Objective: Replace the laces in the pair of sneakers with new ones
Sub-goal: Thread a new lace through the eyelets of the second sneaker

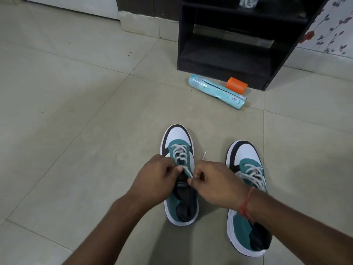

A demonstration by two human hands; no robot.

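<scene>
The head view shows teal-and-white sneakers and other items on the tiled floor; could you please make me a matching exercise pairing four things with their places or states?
Things:
1. left teal-and-white sneaker
2. right teal-and-white sneaker
3. orange cylinder
4. light-blue tube package

States:
A. lying on the floor, barcode end nearer the person
B. both hands working its white lace
C. untouched, laces in place
D. against the black shelf unit's base

Pairs: 1-B, 2-C, 3-D, 4-A
</scene>
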